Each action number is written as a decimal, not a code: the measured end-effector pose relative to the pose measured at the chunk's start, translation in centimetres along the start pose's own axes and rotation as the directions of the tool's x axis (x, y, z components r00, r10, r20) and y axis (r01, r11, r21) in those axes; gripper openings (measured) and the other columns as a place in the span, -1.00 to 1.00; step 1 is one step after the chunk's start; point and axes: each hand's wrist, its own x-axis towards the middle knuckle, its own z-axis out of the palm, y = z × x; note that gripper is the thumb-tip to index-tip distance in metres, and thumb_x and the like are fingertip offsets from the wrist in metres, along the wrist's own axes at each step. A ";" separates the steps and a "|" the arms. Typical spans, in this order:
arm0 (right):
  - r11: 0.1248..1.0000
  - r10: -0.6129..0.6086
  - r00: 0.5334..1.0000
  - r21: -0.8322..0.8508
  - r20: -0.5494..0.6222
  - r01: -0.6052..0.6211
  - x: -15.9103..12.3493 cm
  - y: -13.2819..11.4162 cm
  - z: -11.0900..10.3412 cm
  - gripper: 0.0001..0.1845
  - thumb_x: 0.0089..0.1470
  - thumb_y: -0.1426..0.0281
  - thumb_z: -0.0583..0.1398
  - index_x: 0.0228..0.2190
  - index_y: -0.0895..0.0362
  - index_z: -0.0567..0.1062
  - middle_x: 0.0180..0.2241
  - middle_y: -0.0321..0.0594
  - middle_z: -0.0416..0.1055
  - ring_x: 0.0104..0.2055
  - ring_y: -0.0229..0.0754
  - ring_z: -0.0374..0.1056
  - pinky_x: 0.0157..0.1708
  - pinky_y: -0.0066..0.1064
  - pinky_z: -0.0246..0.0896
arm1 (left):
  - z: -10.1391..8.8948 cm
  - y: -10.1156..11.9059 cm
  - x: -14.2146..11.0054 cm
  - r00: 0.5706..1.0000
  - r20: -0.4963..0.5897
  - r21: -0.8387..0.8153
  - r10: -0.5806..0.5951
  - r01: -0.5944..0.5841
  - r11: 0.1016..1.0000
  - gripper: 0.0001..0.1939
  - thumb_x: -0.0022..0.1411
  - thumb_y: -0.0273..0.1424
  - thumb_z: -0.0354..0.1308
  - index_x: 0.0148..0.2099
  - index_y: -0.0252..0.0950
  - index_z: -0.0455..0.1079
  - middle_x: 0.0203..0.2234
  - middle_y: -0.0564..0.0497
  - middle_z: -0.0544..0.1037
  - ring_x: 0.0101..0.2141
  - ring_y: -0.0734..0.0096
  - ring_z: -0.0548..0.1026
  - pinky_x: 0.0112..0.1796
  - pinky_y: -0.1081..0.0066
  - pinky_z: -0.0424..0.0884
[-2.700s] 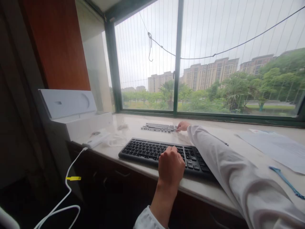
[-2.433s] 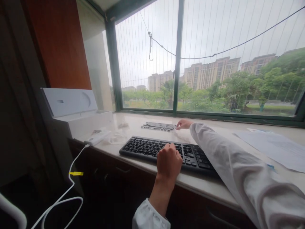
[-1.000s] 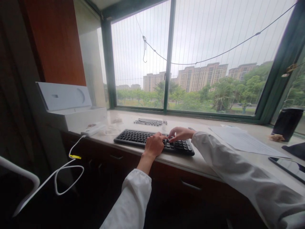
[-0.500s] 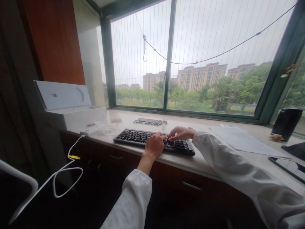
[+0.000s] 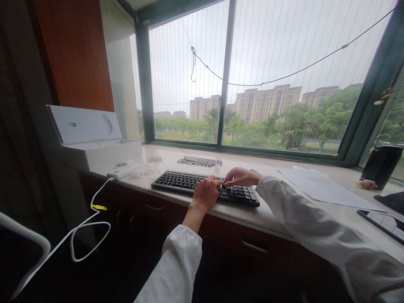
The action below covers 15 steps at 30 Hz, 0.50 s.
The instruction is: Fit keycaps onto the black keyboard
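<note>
A black keyboard [image 5: 176, 181] lies along the front of a pale stone sill [image 5: 252, 212]. My left hand [image 5: 205, 192] is curled into a loose fist, its knuckles resting on the keys right of the middle; whatever is inside it is hidden. My right hand [image 5: 240, 176] hovers just right of it, fingertips pinched together and pointing down at the keys beside the left hand. What the pinch holds is too small to tell. A row of loose dark keycaps [image 5: 199, 161] lies behind the keyboard, near the window.
An open white box [image 5: 94, 141] stands at the sill's left end, with a white device [image 5: 123, 170] and its hanging cable [image 5: 91, 212] beside it. Papers [image 5: 322, 189], a black cup [image 5: 380, 166] and a dark flat screen [image 5: 381, 221] are on the right.
My right hand left the loose keycaps at the back and came to the keyboard beside my left hand. The view pulled back. In the last half second almost nothing moved.
</note>
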 end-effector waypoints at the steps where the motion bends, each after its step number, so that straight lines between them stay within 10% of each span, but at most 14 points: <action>1: 1.000 0.005 1.000 -0.015 -0.005 -0.005 0.0 0.0 0.0 -0.35 -0.17 -0.12 0.23 -0.26 0.15 0.63 -0.36 -0.15 0.55 -0.32 -0.13 0.39 -0.35 -0.41 0.17 | 0.0 0.0 0.0 1.000 0.002 -0.001 -0.001 0.001 1.000 -0.56 0.34 -0.45 -0.14 0.12 0.07 0.37 -0.13 0.04 0.49 -0.20 0.34 0.50 -0.12 0.34 0.38; 15: 0.993 0.030 0.999 -0.113 -0.028 -0.033 -0.5 -0.7 0.0 -0.45 -0.15 -0.01 0.26 -0.23 0.12 0.64 -0.38 -0.17 0.55 -0.35 -0.15 0.39 -0.37 -0.42 0.16 | 0.2 -0.1 0.0 1.000 -0.026 -0.017 -0.014 0.014 1.000 -0.59 0.32 -0.46 -0.12 0.05 0.01 0.44 -0.16 0.05 0.51 -0.22 0.33 0.51 -0.14 0.35 0.39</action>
